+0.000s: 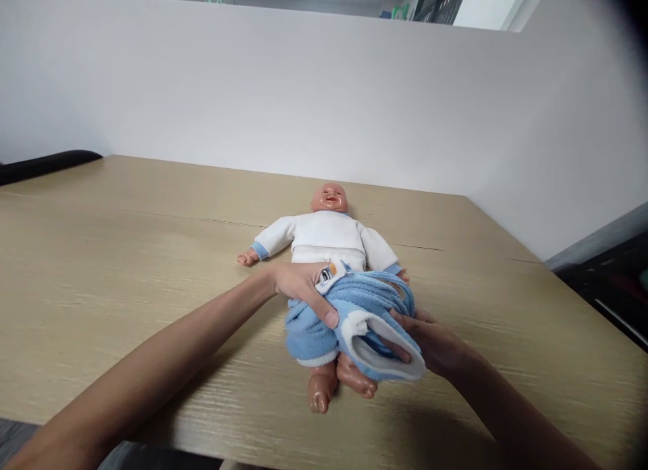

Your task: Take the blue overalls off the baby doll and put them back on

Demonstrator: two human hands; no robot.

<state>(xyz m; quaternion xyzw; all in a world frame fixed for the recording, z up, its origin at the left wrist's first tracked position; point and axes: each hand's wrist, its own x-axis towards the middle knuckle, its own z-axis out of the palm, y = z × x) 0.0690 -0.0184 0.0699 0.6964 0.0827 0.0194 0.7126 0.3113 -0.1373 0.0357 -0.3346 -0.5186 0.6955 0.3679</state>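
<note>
A baby doll (329, 237) lies on its back on the wooden table (126, 267), head away from me, in a white top. Blue fleece trousers (364, 308) with white cuffs are bunched around its hips and legs; both bare feet stick out toward me. My left hand (304, 288) grips the trousers at the waist, thumb pressed on the blue fabric. My right hand (430, 342) holds the open trouser leg at the doll's right side, fingers inside the white-lined opening.
A white partition wall (304, 92) stands behind the table and along its right side. A dark chair back (45, 163) shows at the far left. The table's near edge runs just below the doll's feet.
</note>
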